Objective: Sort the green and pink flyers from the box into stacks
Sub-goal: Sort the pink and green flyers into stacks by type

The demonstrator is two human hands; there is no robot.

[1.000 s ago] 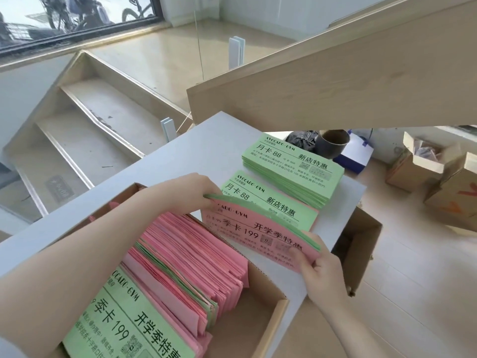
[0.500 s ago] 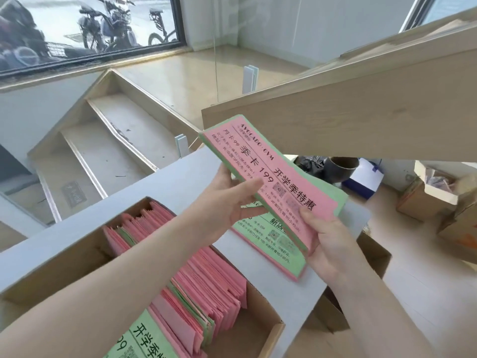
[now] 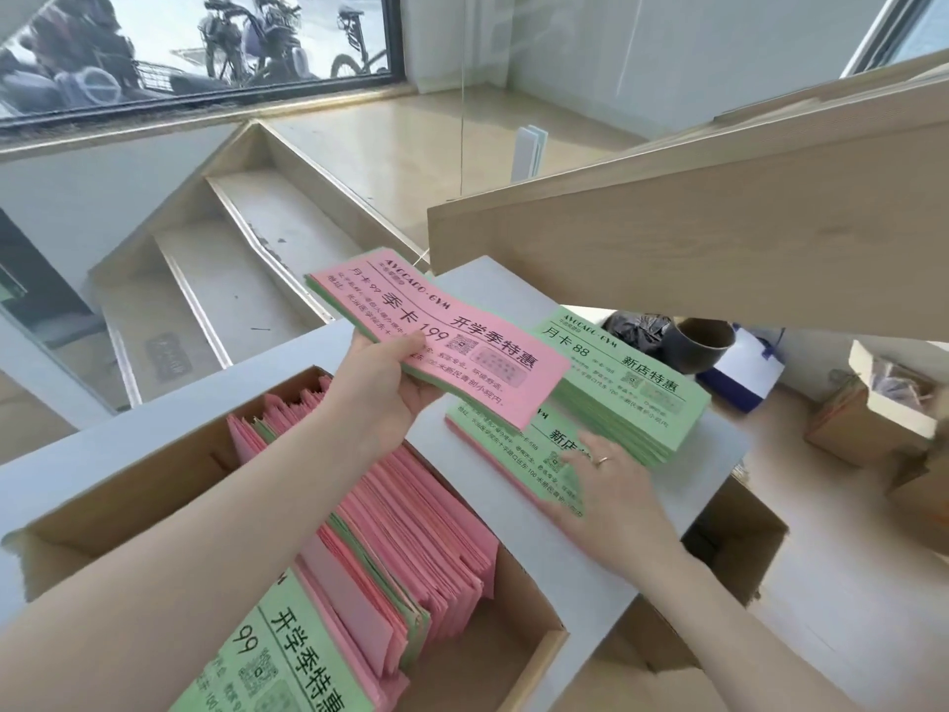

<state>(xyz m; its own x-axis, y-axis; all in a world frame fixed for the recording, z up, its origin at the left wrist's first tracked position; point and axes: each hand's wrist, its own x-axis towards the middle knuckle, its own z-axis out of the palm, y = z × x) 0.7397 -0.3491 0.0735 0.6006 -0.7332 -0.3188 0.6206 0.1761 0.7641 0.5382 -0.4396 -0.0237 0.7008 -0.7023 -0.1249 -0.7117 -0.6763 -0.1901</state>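
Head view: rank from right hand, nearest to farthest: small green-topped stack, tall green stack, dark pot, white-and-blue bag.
1. small green-topped stack, under the right hand, touching.
2. tall green stack, just beyond on the table.
3. dark pot, behind that stack.
4. white-and-blue bag, right of the pot, close call.

2 bare forearms, no sleeves; thin ring [image 3: 602,460] on the right hand [image 3: 611,498]

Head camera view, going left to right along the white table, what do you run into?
Cardboard box of flyers → left hand holding a pink-topped bundle → right hand on the low green stack → tall green stack.
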